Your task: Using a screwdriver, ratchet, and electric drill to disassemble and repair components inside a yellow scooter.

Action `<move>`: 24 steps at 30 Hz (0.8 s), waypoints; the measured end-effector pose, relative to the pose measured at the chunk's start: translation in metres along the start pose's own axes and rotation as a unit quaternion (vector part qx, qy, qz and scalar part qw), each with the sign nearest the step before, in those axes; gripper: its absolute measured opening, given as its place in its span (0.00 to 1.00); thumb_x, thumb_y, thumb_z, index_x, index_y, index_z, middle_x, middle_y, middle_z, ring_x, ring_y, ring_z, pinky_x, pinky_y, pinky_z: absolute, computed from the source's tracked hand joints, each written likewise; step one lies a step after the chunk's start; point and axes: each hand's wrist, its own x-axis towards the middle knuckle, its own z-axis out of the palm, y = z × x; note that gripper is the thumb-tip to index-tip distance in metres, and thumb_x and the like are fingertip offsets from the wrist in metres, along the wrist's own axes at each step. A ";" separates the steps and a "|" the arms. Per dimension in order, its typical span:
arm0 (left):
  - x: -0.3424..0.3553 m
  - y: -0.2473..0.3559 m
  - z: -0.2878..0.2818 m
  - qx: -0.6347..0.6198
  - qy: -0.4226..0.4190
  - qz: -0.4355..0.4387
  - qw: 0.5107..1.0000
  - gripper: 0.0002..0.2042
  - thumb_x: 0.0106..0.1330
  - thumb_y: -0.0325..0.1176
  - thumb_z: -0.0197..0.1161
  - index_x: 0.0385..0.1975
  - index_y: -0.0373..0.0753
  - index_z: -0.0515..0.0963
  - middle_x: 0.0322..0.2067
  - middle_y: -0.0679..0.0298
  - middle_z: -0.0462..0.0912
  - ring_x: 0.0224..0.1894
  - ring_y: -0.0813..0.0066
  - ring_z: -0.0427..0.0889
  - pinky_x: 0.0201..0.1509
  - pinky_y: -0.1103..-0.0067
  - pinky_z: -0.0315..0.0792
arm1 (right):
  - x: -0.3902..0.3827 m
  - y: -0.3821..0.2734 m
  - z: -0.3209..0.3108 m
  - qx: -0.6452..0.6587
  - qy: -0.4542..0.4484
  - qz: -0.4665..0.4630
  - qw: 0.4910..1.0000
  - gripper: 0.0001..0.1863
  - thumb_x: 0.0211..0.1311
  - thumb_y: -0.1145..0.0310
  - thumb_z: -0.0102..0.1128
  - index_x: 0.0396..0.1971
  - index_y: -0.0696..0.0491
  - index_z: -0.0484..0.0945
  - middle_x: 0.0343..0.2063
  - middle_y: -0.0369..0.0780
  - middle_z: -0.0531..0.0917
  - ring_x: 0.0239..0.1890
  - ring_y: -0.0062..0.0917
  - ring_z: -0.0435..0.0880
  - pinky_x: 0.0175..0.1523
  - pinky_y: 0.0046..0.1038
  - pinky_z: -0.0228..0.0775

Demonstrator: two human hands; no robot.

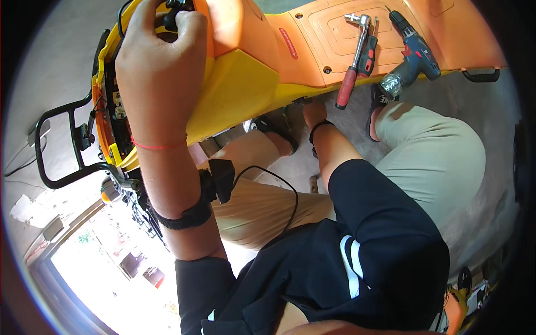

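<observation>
My left hand (162, 67) reaches over the orange and yellow body panel (231, 84) of a small vehicle at the upper left. Its thumb and fingers bend around a black knobbed part (177, 12) in an opening of the panel; some fingertips run out of the picture. My right hand (315, 113) is under the lower yellow edge of the body, its fingers hidden beneath it. On the orange floor panel (312, 33) lie a ratchet wrench (354, 64) with a red handle, a red and grey screwdriver (368, 57) and a dark blue cordless drill (414, 53).
A black metal rack (72, 142) juts out at the far left, beside exposed wiring (119, 106). A black handle (481, 76) sticks out at the right end of the body. My legs (430, 148) are bent close to the vehicle. A cable (293, 192) hangs from my left wrist strap.
</observation>
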 end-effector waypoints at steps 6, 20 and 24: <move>-0.002 0.002 0.000 0.022 0.022 0.051 0.998 0.20 0.65 0.40 0.57 0.54 0.39 0.80 0.40 0.59 0.86 0.42 0.69 0.84 0.51 0.75 0.75 | 0.000 -0.003 0.004 -0.004 -0.115 -0.093 0.989 0.13 0.56 0.66 0.56 0.31 0.56 0.87 0.38 0.53 0.86 0.42 0.50 0.85 0.51 0.49 0.77; -0.005 -0.004 -0.010 -0.014 0.210 0.201 0.957 0.14 0.67 0.34 0.60 0.47 0.35 0.82 0.42 0.53 0.85 0.43 0.56 0.85 0.51 0.67 0.77 | -0.090 -0.047 -0.231 -0.203 -0.452 -0.073 0.866 0.05 0.49 0.72 0.63 0.27 0.57 0.83 0.23 0.40 0.82 0.24 0.31 0.80 0.31 0.39 0.68; -0.023 -0.003 -0.025 -0.090 0.322 0.309 0.890 0.09 0.64 0.25 0.59 0.41 0.35 0.83 0.39 0.55 0.85 0.41 0.58 0.85 0.49 0.69 0.78 | -0.128 -0.039 -0.305 -0.041 -0.401 -0.096 0.910 0.05 0.54 0.70 0.58 0.27 0.54 0.82 0.28 0.38 0.86 0.19 0.22 0.74 0.26 0.33 0.65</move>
